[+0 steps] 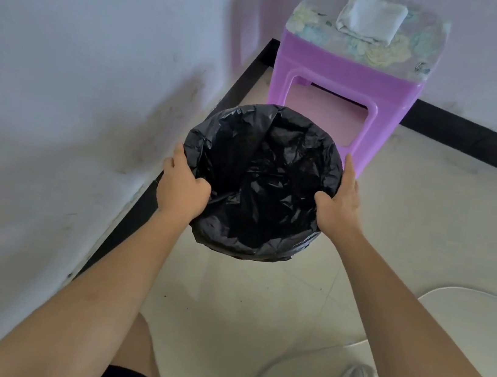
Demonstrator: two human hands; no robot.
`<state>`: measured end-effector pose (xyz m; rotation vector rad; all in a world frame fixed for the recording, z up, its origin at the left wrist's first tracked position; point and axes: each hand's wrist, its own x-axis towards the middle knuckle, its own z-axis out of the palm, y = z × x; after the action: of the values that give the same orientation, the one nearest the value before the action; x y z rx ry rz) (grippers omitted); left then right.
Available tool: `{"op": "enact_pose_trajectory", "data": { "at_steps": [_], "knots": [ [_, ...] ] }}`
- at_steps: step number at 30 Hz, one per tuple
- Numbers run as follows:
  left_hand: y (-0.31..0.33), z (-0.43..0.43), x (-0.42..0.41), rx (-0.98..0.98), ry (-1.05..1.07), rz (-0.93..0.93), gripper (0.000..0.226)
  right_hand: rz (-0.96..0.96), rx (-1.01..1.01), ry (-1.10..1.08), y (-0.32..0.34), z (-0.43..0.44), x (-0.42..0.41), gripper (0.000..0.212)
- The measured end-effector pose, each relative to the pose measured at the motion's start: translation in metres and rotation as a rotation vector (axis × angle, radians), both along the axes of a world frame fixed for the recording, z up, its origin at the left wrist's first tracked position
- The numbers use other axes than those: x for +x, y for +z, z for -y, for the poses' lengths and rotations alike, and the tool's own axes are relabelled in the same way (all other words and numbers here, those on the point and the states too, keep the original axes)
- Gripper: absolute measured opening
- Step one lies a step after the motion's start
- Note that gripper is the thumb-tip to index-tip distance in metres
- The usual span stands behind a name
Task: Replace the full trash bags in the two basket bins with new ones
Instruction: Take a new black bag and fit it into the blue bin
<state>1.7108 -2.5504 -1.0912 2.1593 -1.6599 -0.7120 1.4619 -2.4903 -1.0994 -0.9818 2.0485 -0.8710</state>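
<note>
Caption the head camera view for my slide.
Left hand and right hand grip the black bag at its rim, by a purple stool.

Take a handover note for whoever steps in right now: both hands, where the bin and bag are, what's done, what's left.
Left hand grips the bin at its left rim, thumb inside; right hand grips the right rim.
The bin is in front of the purple stool.
Done: a black bag lines it, folded over the rim, and looks empty.
Left: set this bin in place. The second bin is not in view, so check it.
</note>
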Motion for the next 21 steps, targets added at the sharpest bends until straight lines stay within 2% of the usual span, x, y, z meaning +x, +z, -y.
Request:
{"op": "enact_pose_trajectory", "data": {
  "at_steps": [5,8,10,12,14,16,18,21],
  "knots": [
    [-0.003,0.001,-0.001,-0.026,0.029,-0.015,0.078,-0.105,0.013,0.102,-0.002,0.006,-0.008,0.086],
    [0.006,0.002,0.002,0.106,-0.021,-0.014,0.082,-0.258,0.124,0.232,0.005,0.006,-0.013,0.091],
    [0.021,0.004,0.005,0.211,-0.076,0.094,0.087,-0.41,0.247,0.372,0.016,0.007,-0.019,0.101],
    [0.046,0.002,0.005,0.144,-0.112,0.216,0.085,-0.519,0.293,0.468,0.036,0.005,-0.022,0.108],
    [0.082,-0.003,-0.001,-0.019,-0.131,0.272,0.077,-0.608,0.194,0.475,0.067,0.001,-0.022,0.101],
    [0.126,-0.013,-0.009,-0.113,-0.186,0.314,0.071,-0.684,0.062,0.458,0.11,-0.005,-0.022,0.085],
    [0.175,-0.023,-0.013,-0.13,-0.292,0.371,0.069,-0.72,0.009,0.458,0.162,-0.01,-0.024,0.075],
    [0.262,-0.03,-0.014,-0.143,-0.441,0.502,0.066,-0.772,0.012,0.46,0.257,-0.019,-0.034,0.076]
  ]
}}
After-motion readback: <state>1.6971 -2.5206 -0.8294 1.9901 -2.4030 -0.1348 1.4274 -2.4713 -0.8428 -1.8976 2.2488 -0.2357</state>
